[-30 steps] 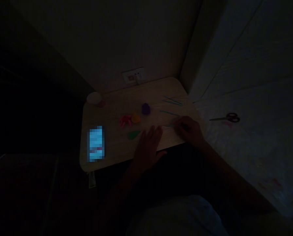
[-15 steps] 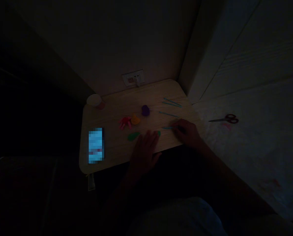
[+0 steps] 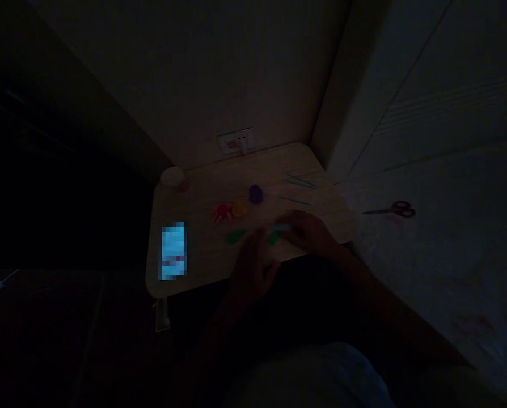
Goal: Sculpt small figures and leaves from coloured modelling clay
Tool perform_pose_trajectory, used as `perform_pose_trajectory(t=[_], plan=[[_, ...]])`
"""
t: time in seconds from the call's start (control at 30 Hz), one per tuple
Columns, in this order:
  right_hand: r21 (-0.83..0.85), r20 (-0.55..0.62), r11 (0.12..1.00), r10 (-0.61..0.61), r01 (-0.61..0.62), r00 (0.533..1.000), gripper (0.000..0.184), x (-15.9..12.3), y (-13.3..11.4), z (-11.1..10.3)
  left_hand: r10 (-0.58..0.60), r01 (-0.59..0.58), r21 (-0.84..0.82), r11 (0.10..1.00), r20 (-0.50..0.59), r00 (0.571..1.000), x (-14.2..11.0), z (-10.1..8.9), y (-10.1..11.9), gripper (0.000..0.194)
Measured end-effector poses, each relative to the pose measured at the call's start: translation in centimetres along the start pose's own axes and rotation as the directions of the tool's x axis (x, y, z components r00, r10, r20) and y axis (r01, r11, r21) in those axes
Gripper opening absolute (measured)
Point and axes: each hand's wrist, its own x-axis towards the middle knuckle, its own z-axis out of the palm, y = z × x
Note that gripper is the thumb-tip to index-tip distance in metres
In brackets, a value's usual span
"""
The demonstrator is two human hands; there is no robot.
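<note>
The scene is very dark. My left hand (image 3: 251,263) is at the front edge of a small wooden table (image 3: 202,266), its fingers curled round a small green piece (image 3: 274,237). My right hand (image 3: 308,232) meets it from the right, pinching a thin teal stick (image 3: 282,226) whose tip touches the green piece. A green leaf-shaped piece (image 3: 235,236) lies just left of my left hand. Further back lie a pink shape (image 3: 222,212), an orange lump (image 3: 239,209) and a purple lump (image 3: 256,193).
A lit phone (image 3: 173,250) lies on the table's front left. A round lid or cup (image 3: 172,177) stands at the back left corner. More teal sticks (image 3: 301,182) lie at the back right. Scissors (image 3: 392,211) rest on the pale surface to the right. A wall socket (image 3: 235,141) is behind the table.
My right hand has moved left with the teal stick to meet my left hand. My left hand has gone from lying flat to curling round the green piece.
</note>
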Motion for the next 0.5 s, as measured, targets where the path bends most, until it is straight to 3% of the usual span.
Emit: perform_pose_trajectory(t=[0.1,0.23,0.37,0.5], plan=[[-0.064,0.082,0.996,-0.051,0.056,0.995,0.029,0.7,-0.2,0.4,-0.087,0.078,-0.069,0.995,-0.130,0.988,0.0,0.5,-0.2,0.062],[-0.028,0.137,0.994,-0.097,0.102,0.986,0.024,1.2,-0.1,0.5,-0.155,0.150,-0.040,0.988,-0.134,0.979,1.0,0.6,0.4,0.045],[0.063,0.110,0.996,-0.070,0.064,0.991,0.019,1.2,0.1,0.3,-0.182,0.181,-0.024,0.983,-0.156,0.971,2.4,0.7,0.7,0.042],[0.204,0.086,0.979,-0.035,0.017,0.996,0.014,1.2,-0.1,0.1,-0.199,0.160,-0.204,0.966,-0.186,0.962,3.6,0.9,0.1,0.025]])
